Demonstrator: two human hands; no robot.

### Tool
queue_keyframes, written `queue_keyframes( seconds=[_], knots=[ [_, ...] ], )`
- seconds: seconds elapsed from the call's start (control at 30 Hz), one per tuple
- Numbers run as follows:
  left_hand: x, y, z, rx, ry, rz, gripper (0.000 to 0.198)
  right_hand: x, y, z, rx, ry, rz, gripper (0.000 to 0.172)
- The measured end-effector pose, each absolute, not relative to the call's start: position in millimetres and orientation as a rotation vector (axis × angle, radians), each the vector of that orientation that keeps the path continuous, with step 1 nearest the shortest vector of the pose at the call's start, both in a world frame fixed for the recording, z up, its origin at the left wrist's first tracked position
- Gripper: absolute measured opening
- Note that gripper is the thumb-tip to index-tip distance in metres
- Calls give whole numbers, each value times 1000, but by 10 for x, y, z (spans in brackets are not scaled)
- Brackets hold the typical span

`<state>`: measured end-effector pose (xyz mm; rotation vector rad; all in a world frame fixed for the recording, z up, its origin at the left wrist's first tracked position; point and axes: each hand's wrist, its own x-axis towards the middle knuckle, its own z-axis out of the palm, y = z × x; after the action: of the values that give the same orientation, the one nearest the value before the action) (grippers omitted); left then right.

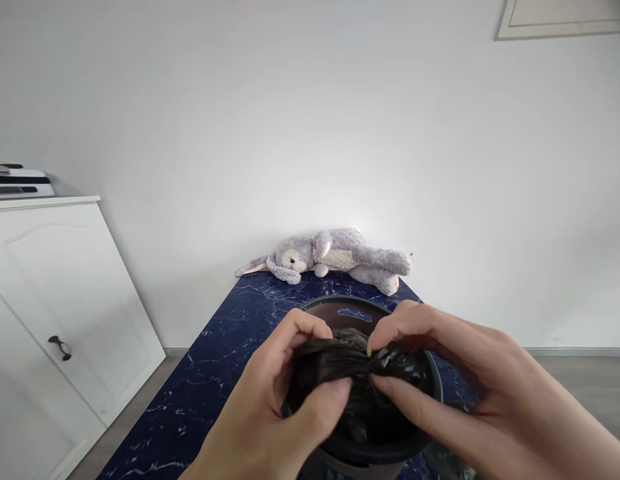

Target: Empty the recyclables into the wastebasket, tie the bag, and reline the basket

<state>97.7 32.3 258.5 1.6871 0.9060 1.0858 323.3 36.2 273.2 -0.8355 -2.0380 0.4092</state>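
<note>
Your left hand [285, 393] and right hand [455, 367] each pinch a black plastic bag [335, 360] between thumb and fingers, above the mouth of a round dark bin [370, 457] on the navy marble-patterned table [190, 400]. The step in hand appears to be working the gathered plastic; the next move likely calls for an even grip on both sides. The bag's bunched length runs left to right; you cannot tell which way its opening points.
</note>
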Motion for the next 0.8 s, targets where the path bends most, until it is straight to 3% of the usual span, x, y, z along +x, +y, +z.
queue_keyframes(
  seconds=[0.1,0.2,0.27,0.47,0.6,0.8],
  knots=[
    [991,316,2609,1794,961,1032,24,3231,415,2760,-861,-1924,571,7],
    [1018,337,2640,1987,983,1037,18,3233,480,2752,-852,-1845,699,22],
    [1036,352,2649,2051,992,1081,26,3235,525,2714,-840,-1808,761,30],
    [1022,373,2598,1863,1012,1216,39,3163,624,2607,-550,-1448,1087,34],
    [1008,403,2570,1653,819,1296,47,3035,632,2651,-296,-1211,1333,29],
    [1061,382,2567,1612,623,1241,50,2900,589,2620,-558,-1164,1380,37]
  ],
)
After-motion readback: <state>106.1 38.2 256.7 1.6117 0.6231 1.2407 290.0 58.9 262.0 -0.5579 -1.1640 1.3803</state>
